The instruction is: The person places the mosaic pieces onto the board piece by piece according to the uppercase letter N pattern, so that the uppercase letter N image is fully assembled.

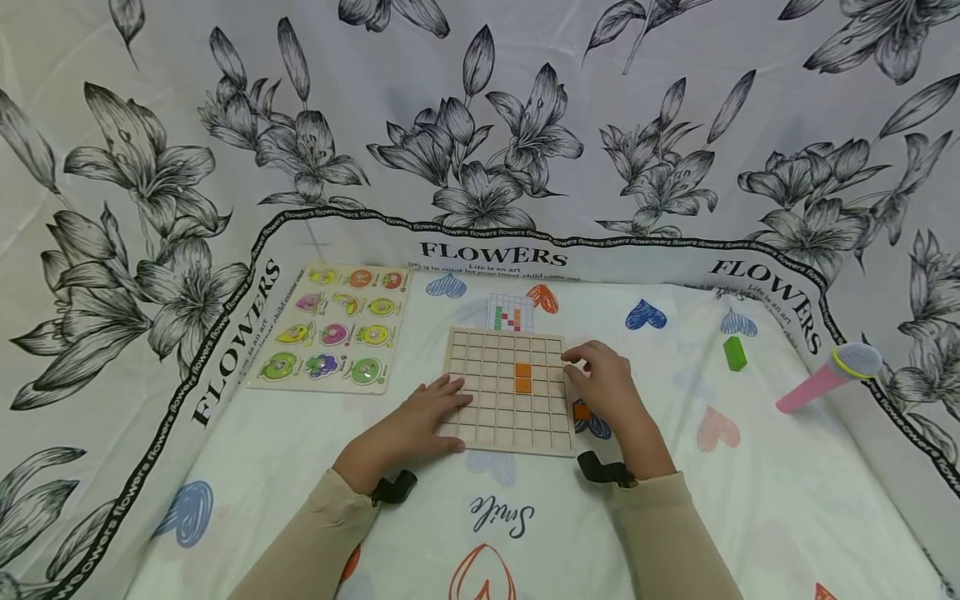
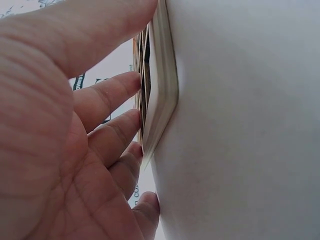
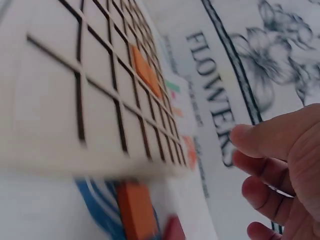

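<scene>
Clearly, "FLOWERS" lettering (image 1: 493, 254) beyond the gridded board (image 1: 487, 417).

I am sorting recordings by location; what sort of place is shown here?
Probably a small play area, though I cannot tell whether it is at home: a square pale wooden grid board, a pale rectangular board of colourful fruit pictures and a pink microphone with a grey head suggest it.
</scene>
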A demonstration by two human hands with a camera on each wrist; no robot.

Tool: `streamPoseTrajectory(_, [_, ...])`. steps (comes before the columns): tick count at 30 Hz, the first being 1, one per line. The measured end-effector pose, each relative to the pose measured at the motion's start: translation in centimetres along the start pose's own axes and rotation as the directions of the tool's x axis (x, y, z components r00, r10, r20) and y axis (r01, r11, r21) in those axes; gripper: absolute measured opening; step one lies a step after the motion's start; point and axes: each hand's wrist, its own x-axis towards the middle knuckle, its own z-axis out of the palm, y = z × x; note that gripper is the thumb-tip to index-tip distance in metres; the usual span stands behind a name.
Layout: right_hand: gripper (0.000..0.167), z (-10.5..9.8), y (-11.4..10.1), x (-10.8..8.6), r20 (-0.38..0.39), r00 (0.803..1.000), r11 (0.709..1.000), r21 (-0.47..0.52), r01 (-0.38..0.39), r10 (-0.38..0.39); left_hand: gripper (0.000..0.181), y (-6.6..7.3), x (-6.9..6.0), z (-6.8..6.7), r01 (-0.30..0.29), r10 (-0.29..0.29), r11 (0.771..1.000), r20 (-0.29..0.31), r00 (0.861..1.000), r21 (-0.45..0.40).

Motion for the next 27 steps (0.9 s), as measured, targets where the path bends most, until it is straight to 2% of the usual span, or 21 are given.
streamPoseTrajectory(2, [0.024, -0.9, 0.9, -0.6, 0.012, 1.0, 0.999, -0.027, -0.018, 0.018, 0.075, 0.0, 0.0, 0.0, 0.003, -0.003, 1.0, 0.001, 1.0, 0.0])
streamPoseTrajectory(5, [0.023, -1.3, 2.1, -1.8, 0.07, 0.997, 0.997, -0.069, -0.029, 0.034, 0.075, 0.1, -0.1, -0.2, 0.002, -0.002, 1.0, 0.006, 1.0, -0.003])
streamPoseTrajectory(9, [0.024, -0.8, 3.1, -3.1, 0.136, 0.99, 0.997, -0.082, -0.009, 0.02, 0.075, -0.1, -0.2, -0.4, 0.002, -0.002, 1.0, 0.007, 1.0, 0.003])
streamPoseTrajectory(15, [0.02, -0.1, 3.4, -3.7, 0.167, 0.985, 0.995, -0.098, -0.018, 0.034, 0.075, -0.5, -0.2, -0.1, 0.01, -0.01, 1.0, 0.002, 1.0, -0.012])
streamPoseTrajectory(21, [0.02, 0.0, 3.5, -3.7, 0.15, 0.987, 0.993, -0.105, -0.046, 0.061, 0.075, -0.5, 0.0, 0.0, 0.008, -0.008, 1.0, 0.002, 1.0, -0.015])
streamPoseTrajectory(27, [0.018, 0.0, 3.5, -3.9, 0.08, 0.994, 0.994, -0.088, -0.071, 0.078, 0.075, -0.5, 0.2, 0.2, 0.002, -0.001, 1.0, 0.006, 1.0, -0.018])
